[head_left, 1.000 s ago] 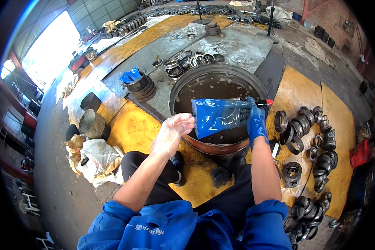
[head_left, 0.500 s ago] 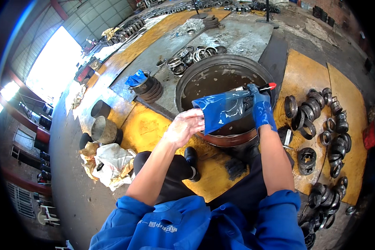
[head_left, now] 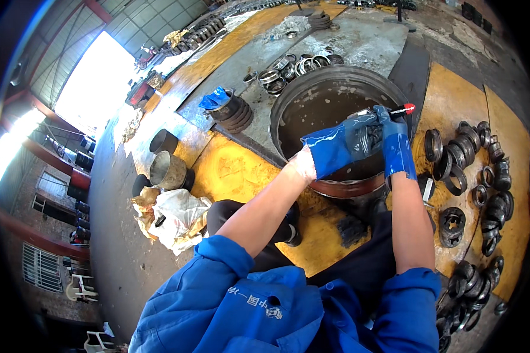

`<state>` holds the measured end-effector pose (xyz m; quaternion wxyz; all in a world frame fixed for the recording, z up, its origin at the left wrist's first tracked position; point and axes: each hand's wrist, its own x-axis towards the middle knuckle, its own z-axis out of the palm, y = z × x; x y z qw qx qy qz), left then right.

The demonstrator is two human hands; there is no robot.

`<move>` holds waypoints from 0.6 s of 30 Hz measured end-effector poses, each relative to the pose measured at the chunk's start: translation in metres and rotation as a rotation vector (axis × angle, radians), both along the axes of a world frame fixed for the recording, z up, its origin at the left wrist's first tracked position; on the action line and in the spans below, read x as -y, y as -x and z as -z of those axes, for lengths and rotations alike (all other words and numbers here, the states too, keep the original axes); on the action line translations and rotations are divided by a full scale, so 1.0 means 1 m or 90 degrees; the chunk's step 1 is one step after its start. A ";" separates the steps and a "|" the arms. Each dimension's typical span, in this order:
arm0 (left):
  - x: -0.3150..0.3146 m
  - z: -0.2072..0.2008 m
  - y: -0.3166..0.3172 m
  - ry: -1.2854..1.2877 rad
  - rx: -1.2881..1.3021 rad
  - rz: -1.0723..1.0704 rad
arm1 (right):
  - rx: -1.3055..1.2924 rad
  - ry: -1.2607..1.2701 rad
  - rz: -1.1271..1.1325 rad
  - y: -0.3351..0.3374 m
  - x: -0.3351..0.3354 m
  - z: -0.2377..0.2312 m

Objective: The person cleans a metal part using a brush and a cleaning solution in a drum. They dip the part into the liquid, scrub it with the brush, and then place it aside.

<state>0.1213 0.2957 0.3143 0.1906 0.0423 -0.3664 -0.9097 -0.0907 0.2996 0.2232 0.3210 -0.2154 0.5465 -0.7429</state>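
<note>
A wet blue rubber glove (head_left: 334, 150) now covers my left hand, its cuff past the wrist. The fingers of that hand are hidden inside the dark, crumpled finger end, so their pose does not show. My right hand (head_left: 397, 141), also in a blue glove, is closed at the left glove's finger end. A slim black tool with a red tip (head_left: 403, 110) sticks out of the right hand to the right; its exact kind is unclear. Both hands are above a large round metal tub (head_left: 280, 97) of murky brown liquid.
Dark metal rings (head_left: 453, 153) lie in clusters at right on yellow sheets, with more rings (head_left: 288, 70) beyond the tub. A stacked pot (head_left: 232, 112) bearing a blue cloth-like piece stands left of it. Nearer are a metal cylinder (head_left: 168, 170) and a white plastic bag (head_left: 179, 215).
My left hand, bare and at the glove's cuff before, has slid into the glove. My right hand keeps its hold on the tool. The view has shifted slightly.
</note>
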 end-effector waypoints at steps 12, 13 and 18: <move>0.012 0.034 0.069 -0.143 0.120 -0.052 | -0.056 -0.026 -0.042 0.003 -0.007 -0.009; 0.012 0.037 0.072 -0.152 0.111 -0.075 | -0.054 -0.021 -0.043 0.001 -0.005 -0.012; 0.015 0.042 0.076 -0.224 0.152 -0.087 | -0.129 -0.031 -0.075 -0.020 -0.012 -0.015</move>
